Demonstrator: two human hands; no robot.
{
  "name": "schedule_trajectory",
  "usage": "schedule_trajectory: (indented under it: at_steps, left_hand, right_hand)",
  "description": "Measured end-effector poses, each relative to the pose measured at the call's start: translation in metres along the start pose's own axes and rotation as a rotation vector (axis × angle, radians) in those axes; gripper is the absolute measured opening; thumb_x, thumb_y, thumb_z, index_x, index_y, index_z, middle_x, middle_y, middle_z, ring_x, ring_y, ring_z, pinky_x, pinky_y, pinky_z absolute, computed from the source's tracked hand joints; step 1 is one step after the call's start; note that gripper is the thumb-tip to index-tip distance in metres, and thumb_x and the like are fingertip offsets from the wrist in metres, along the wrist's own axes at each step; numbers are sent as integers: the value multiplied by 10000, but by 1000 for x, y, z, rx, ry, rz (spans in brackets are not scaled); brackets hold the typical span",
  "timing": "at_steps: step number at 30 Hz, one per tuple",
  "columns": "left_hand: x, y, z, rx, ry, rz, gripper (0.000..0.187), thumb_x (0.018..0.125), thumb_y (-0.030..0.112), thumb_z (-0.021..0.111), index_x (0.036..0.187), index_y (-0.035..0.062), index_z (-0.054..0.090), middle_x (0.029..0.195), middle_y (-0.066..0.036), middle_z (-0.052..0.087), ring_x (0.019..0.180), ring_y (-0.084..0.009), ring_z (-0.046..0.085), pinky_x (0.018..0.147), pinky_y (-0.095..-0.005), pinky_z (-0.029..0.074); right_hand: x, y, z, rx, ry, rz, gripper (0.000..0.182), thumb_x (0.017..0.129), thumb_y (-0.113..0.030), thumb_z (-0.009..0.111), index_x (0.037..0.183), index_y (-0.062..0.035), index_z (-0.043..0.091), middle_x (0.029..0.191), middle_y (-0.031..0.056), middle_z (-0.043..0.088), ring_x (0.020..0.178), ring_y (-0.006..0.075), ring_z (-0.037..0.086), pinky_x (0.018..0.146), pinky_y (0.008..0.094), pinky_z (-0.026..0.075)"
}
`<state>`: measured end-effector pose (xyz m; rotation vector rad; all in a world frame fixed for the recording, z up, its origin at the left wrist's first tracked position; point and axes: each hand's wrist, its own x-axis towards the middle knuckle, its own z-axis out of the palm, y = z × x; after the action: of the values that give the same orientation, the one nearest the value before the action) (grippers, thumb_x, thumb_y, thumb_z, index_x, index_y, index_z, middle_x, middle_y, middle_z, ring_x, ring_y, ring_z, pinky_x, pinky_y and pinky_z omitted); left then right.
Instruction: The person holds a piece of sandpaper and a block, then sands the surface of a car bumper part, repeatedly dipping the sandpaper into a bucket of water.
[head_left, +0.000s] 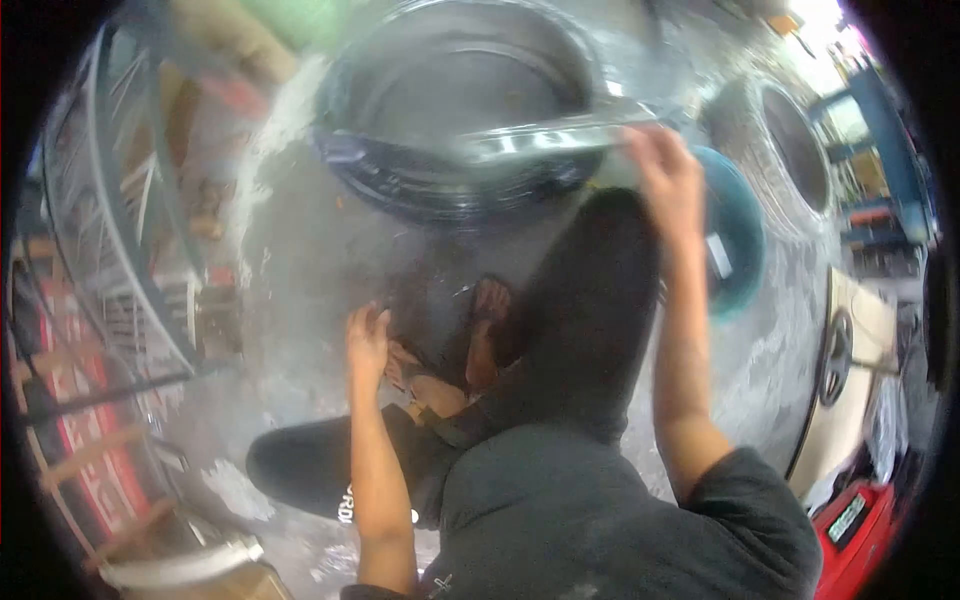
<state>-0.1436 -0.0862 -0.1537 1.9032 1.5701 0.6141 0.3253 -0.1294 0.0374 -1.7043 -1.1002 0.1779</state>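
Note:
A black tyre (470,200) lies flat on the floor in front of my feet, its rim looking glossy. Across its near side runs a shiny strip of clear plastic wrap (545,138), blurred by motion. My right hand (665,165) grips the strip's right end, with the fingers bent around it. My left hand (368,340) hangs low over the floor beside my bare feet (488,300). Its fingers are apart and hold nothing.
A teal tub (738,250) with a white label sits right of my knee. Behind it another tyre (780,150) appears wrapped. Metal racking (130,210) lines the left. On the right are a board (840,400) and a red object (860,540).

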Motion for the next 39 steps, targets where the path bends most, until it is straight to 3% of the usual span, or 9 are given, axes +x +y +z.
schedule_trajectory:
  at_steps: [6, 8, 10, 11, 12, 14, 20, 28, 39]
  left_hand:
    - [13, 32, -3, -137, 12, -52, 380, 1003, 279, 705, 1232, -23, 717, 1102, -188, 729, 983, -269, 692, 865, -381, 559]
    - [16, 71, -16, -518, -158, -319, 370, 1033, 295, 681, 1238, -11, 724, 1103, -157, 730, 976, -221, 684, 804, -362, 596]
    - [20, 82, -17, -645, -174, -327, 370, 1050, 297, 659, 1247, -12, 715, 1099, -138, 723, 970, -206, 680, 788, -363, 614]
    - [24, 85, -17, -765, -209, -326, 371, 1068, 299, 637, 1255, -13, 706, 1094, -119, 716, 965, -190, 675, 772, -364, 632]
    - [28, 84, -13, -779, -187, -327, 371, 1068, 299, 637, 1255, -13, 706, 1094, -119, 716, 965, -190, 675, 772, -364, 632]
    - [38, 75, 0, -1175, -207, -435, 354, 1083, 283, 615, 1251, -21, 682, 1117, -110, 707, 960, -197, 681, 797, -409, 650]
    - [59, 101, 8, -1513, -221, -450, 310, 1078, 259, 625, 1217, -17, 651, 1097, -121, 686, 907, -242, 683, 808, -472, 652]
    - [81, 126, 31, -1716, -94, -594, 288, 1072, 235, 622, 1184, -30, 631, 1085, -150, 668, 930, -303, 684, 822, -544, 644]
    - [46, 47, -14, -1418, 47, -431, 258, 1100, 135, 538, 1340, 44, 559, 1162, -97, 671, 981, -207, 712, 789, -379, 648]
  right_hand:
    - [-39, 154, -105, -115, -456, 855, 515, 1051, -477, 642, 898, 7, 731, 752, 55, 681, 646, 121, 617, 580, 280, 478]
    - [-47, 269, -124, -348, -525, 759, 520, 1053, -473, 627, 1145, 28, 733, 870, 91, 731, 754, 188, 686, 721, 302, 536]
    - [-46, 344, -127, -384, -585, -82, 548, 1050, -401, 587, 1291, 85, 665, 1112, 207, 756, 858, 261, 739, 859, 370, 586]
    - [-53, 320, -123, -528, -504, 529, 463, 1038, -266, 565, 1413, 2, 618, 1224, 177, 748, 1020, 253, 728, 903, 344, 550]
    - [-50, 299, -122, -534, -513, 505, 463, 1038, -266, 565, 1413, 2, 618, 1224, 177, 748, 1020, 253, 728, 903, 344, 550]
    - [-38, 267, -122, 586, -198, 1359, 384, 1008, -219, 589, 1319, -9, 668, 1224, 174, 747, 1091, 259, 715, 918, 391, 574]
    - [50, 132, -63, 1012, -235, 855, 324, 1054, -223, 563, 1134, 80, 643, 1219, 242, 693, 1171, 356, 679, 1036, 480, 574]
    - [-19, -62, 177, 597, -1347, 734, 502, 1067, -378, 584, 1180, 101, 685, 1128, 248, 743, 1033, 344, 734, 971, 464, 592]
    - [-104, -50, 247, 562, -1170, 563, 526, 950, -350, 805, 1259, 53, 668, 1105, 110, 717, 978, 201, 720, 815, 300, 597]
